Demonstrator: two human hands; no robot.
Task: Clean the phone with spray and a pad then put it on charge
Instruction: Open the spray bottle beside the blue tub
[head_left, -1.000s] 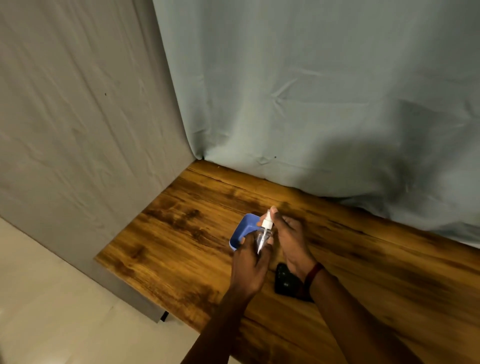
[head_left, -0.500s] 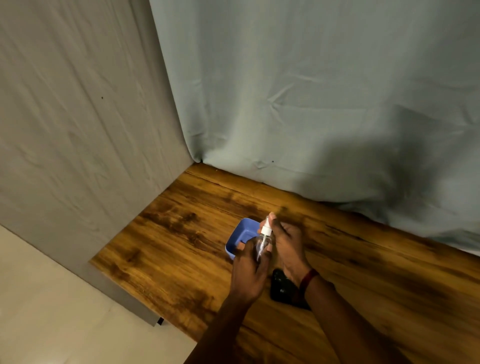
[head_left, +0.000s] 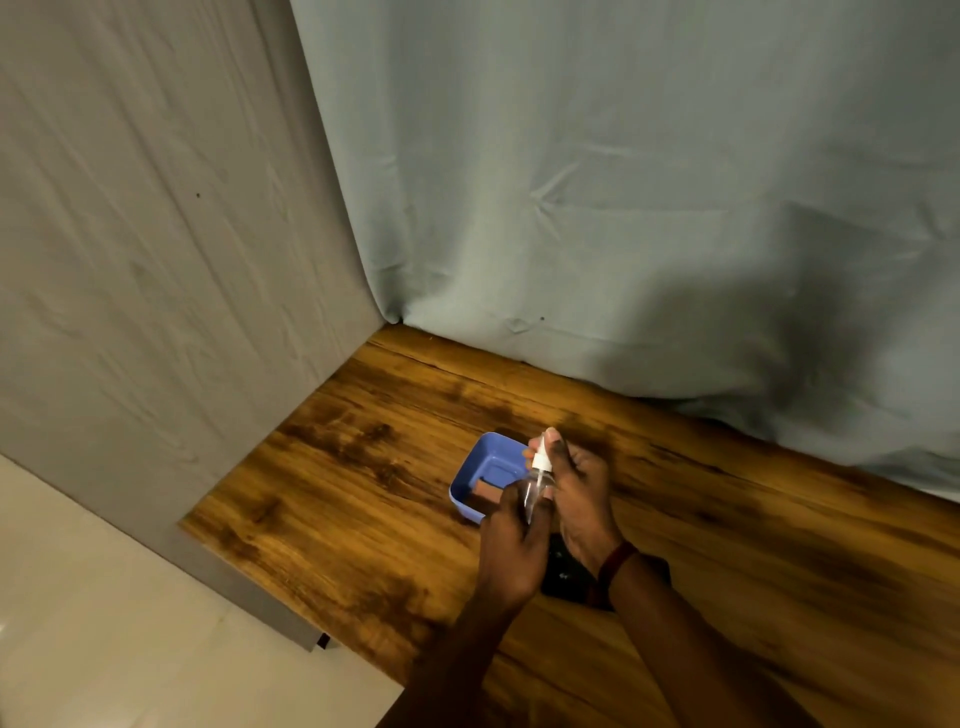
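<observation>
Head view: low in the middle of the frame, the left hand (head_left: 511, 543) has its fingers (head_left: 511, 496) curled round the clear body of a small spray bottle (head_left: 535, 488) and holds it upright above the table (head_left: 337, 467). The right hand (head_left: 582, 499) closes in from the right, fingers bent about the white nozzle (head_left: 542, 457), one fingertip (head_left: 551, 435) on its top. A red wristband (head_left: 615, 564) sits on the right wrist.

Just left of the bottle and behind it stands a blue tray (head_left: 467, 475) on the wood, with a brownish pad (head_left: 487, 491) lying inside near its front wall. The phone (head_left: 563, 574), dark and flat, lies on the table directly below the two hands, mostly hidden by them; how it faces I cannot tell.

Beyond the table hangs a grey-blue cloth (head_left: 623, 208) across the upper right, a greyer one (head_left: 130, 260) at the upper left. Pale floor (head_left: 78, 623) fills the lower left corner.
</observation>
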